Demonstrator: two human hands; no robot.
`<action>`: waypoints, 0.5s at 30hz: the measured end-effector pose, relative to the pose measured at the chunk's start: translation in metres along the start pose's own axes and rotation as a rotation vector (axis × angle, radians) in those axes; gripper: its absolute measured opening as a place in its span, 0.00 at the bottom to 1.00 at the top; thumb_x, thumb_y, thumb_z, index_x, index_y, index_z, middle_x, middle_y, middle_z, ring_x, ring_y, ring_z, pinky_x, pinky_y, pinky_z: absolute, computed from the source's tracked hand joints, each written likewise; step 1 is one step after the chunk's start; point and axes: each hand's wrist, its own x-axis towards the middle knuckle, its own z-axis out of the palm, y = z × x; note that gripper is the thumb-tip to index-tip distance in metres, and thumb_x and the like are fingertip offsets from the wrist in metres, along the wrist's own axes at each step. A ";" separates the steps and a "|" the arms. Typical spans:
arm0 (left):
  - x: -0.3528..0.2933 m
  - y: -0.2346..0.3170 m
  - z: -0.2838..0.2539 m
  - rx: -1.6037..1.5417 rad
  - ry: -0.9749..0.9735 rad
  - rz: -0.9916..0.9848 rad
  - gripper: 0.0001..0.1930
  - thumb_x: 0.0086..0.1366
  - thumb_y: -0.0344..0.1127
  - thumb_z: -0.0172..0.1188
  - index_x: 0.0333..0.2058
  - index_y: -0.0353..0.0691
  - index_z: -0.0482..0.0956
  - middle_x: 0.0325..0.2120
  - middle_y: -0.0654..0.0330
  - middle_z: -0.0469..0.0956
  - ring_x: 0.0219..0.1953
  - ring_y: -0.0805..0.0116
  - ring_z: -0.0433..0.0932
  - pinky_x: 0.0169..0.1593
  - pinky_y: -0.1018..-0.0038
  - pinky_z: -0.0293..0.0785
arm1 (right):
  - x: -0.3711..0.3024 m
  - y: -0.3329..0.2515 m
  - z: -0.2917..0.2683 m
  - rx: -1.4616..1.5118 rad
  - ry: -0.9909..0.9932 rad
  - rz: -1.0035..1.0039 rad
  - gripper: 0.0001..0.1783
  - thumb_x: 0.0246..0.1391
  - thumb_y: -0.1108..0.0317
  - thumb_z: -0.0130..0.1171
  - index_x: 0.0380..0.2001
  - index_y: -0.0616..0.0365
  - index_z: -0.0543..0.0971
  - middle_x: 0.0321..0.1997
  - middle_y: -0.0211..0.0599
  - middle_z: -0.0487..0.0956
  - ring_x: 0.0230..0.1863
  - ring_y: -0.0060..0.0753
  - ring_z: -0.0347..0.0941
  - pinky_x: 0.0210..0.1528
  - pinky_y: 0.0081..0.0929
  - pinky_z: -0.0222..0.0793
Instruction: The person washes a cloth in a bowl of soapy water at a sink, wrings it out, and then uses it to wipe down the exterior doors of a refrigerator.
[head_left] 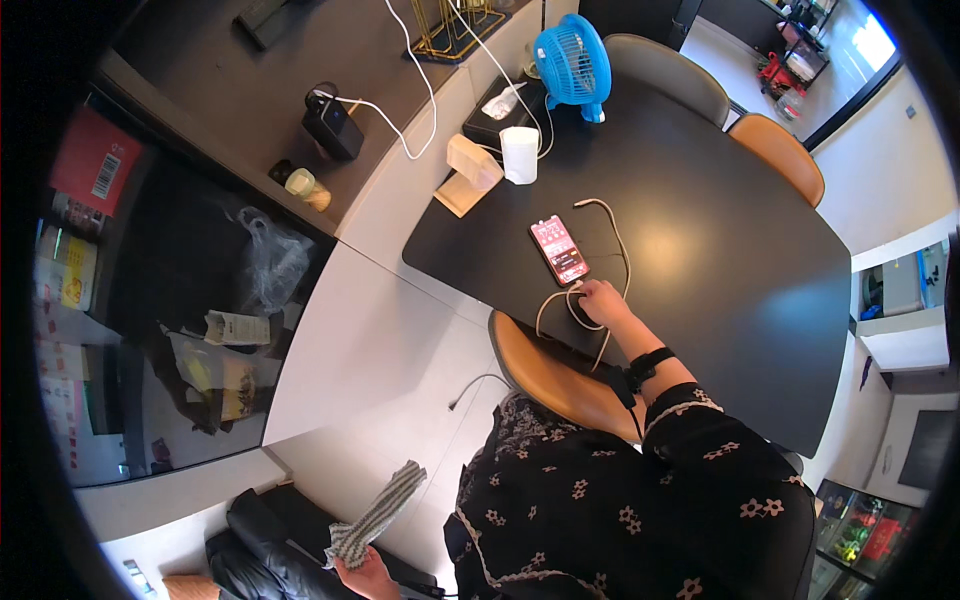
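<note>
At the near left of the dark table, my right hand [600, 302] is closed on a beige charging cable [627, 262], fingers right at the lower end of a phone [559, 249] with a lit screen. Whether the plug sits in the phone is too small to tell. The cable loops around the hand, and its other end lies free on the table beyond the phone. Low on the left, over the floor, my left hand [367, 577] grips one end of a grey-and-white striped cloth [385, 510], which sticks out away from the table.
A blue fan [574, 68], a white paper cup [519, 155], a black tissue box [500, 108] and a wooden stand [468, 178] occupy the table's far left. An orange chair [560, 375] stands against the near edge. A black charger block [333, 125] rests on the side counter.
</note>
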 end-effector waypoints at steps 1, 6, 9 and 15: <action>-0.002 -0.001 0.003 -0.027 -0.078 -0.004 0.13 0.63 0.40 0.46 0.38 0.39 0.76 0.33 0.61 0.79 0.30 0.67 0.77 0.37 0.71 0.73 | -0.003 0.001 0.001 -0.013 0.028 0.011 0.15 0.46 0.63 0.53 0.40 0.51 0.76 0.47 0.44 0.71 0.48 0.47 0.69 0.51 0.37 0.65; -0.004 0.000 0.006 0.016 0.001 -0.066 0.14 0.63 0.40 0.46 0.38 0.40 0.76 0.34 0.62 0.79 0.33 0.67 0.76 0.41 0.71 0.72 | -0.007 0.008 0.003 0.023 0.001 0.030 0.16 0.45 0.63 0.53 0.39 0.52 0.76 0.47 0.45 0.72 0.48 0.47 0.69 0.51 0.36 0.65; 0.005 -0.005 -0.008 0.080 0.031 0.008 0.14 0.63 0.40 0.46 0.39 0.40 0.76 0.35 0.61 0.78 0.34 0.66 0.76 0.42 0.70 0.71 | -0.010 0.002 0.003 -0.005 -0.001 0.029 0.16 0.45 0.62 0.53 0.40 0.52 0.76 0.47 0.44 0.72 0.49 0.46 0.69 0.51 0.36 0.65; 0.017 -0.007 -0.020 -0.045 -0.103 -0.051 0.14 0.63 0.41 0.46 0.39 0.39 0.76 0.37 0.60 0.79 0.35 0.66 0.76 0.42 0.70 0.71 | -0.012 0.000 0.003 0.004 -0.021 0.025 0.16 0.46 0.64 0.52 0.41 0.52 0.76 0.47 0.46 0.73 0.50 0.47 0.68 0.52 0.36 0.64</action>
